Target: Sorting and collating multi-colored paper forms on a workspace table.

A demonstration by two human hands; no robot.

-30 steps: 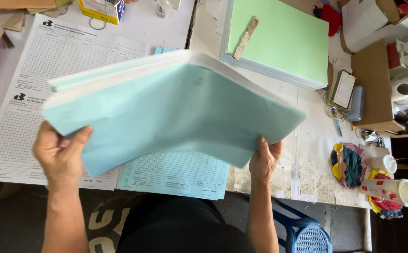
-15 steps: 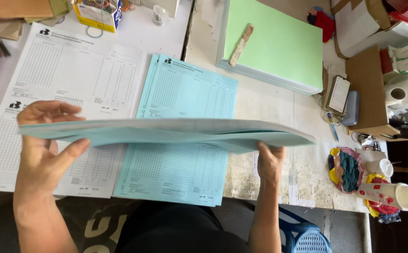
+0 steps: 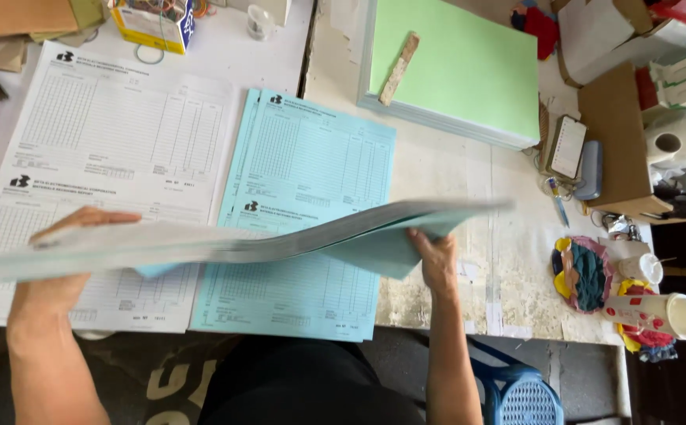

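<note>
Both my hands hold a thick stack of pale blue and white sheets (image 3: pixel 225 240), seen nearly edge-on above the table. My left hand (image 3: pixel 63 260) grips its left end, fingers over the top. My right hand (image 3: pixel 436 256) grips its right end from below. Under the stack lie blue printed forms (image 3: pixel 311 157) in the middle of the table and white printed forms (image 3: pixel 114 134) to their left.
A green paper pile (image 3: pixel 469 63) with a wooden stick (image 3: pixel 399 69) on it sits at the back right. A box of rubber bands (image 3: pixel 154 24), cardboard boxes (image 3: pixel 618 134), a phone (image 3: pixel 568 146), cloths and a bottle (image 3: pixel 658 311) lie around. A blue stool (image 3: pixel 520 393) stands below.
The stack has swung from tilted up towards me to nearly flat and edge-on, uncovering the blue forms beneath. My left hand has shifted to the left.
</note>
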